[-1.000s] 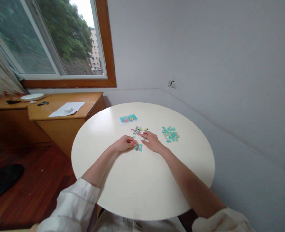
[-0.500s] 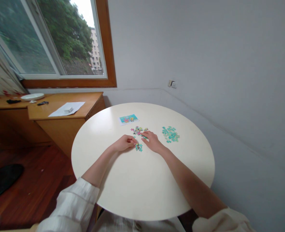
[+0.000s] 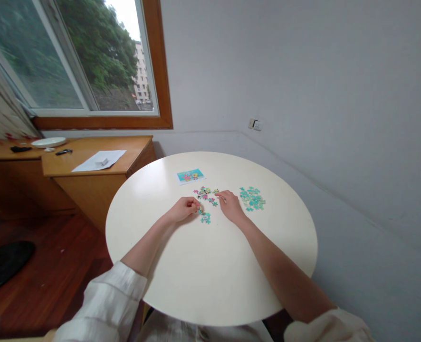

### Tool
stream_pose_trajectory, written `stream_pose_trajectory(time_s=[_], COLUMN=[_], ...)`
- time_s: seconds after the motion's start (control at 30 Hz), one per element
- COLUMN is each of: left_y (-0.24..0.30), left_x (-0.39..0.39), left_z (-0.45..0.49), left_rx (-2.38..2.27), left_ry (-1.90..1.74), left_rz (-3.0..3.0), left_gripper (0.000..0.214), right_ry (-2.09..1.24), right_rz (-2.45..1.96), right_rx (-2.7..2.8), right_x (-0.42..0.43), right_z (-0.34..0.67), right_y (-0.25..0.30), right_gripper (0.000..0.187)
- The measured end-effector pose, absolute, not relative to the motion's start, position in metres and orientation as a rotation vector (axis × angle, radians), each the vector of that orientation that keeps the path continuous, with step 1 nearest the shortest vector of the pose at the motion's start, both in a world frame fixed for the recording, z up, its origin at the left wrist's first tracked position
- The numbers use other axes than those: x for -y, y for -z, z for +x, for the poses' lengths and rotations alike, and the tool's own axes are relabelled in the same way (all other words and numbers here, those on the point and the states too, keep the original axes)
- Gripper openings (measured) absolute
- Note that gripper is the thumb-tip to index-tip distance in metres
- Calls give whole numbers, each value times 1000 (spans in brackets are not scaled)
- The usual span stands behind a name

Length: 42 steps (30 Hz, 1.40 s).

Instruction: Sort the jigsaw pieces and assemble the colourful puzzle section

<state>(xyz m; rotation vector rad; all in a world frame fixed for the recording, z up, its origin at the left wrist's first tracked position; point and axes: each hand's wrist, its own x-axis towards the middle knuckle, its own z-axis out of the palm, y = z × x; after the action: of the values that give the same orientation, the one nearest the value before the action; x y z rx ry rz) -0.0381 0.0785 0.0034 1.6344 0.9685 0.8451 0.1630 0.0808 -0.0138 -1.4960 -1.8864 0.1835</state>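
Both my hands rest on a round white table among small jigsaw pieces. My left hand is curled, its fingertips pinched beside a small joined cluster of pieces. My right hand has its fingers bent and pinched on a tiny puzzle piece at its fingertips, next to a scatter of pink and multicoloured pieces. A pile of teal pieces lies just right of my right hand. A small reference picture card lies further back on the table.
A wooden cabinet stands left of the table, with a sheet of paper, a white plate and small dark items on top. A window is behind it. Grey walls close in on the right.
My right hand has lifted off the loose pieces and shifted right, toward the teal pile, fingers now pinched. My left hand stays by the small cluster, barely moved.
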Motion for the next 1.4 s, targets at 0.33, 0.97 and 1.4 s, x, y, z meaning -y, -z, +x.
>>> stream_pose_trajectory(time_s=[0.33, 0.97, 1.4], left_y=[-4, -3, 1], left_x=[-80, -87, -90], left_z=[-38, -42, -47], left_rx=[-1045, -1187, -1224], left_ry=[-928, -1112, -1224], left_rz=[1612, 1496, 1521], left_gripper=[10, 6, 15], right_ry=[-135, -156, -142], right_rz=[-1691, -1697, -1705], right_rx=[2002, 2010, 2028], right_x=[-76, -79, -76], right_z=[164, 165, 165], right_y=[8, 11, 10], right_gripper=[20, 15, 15])
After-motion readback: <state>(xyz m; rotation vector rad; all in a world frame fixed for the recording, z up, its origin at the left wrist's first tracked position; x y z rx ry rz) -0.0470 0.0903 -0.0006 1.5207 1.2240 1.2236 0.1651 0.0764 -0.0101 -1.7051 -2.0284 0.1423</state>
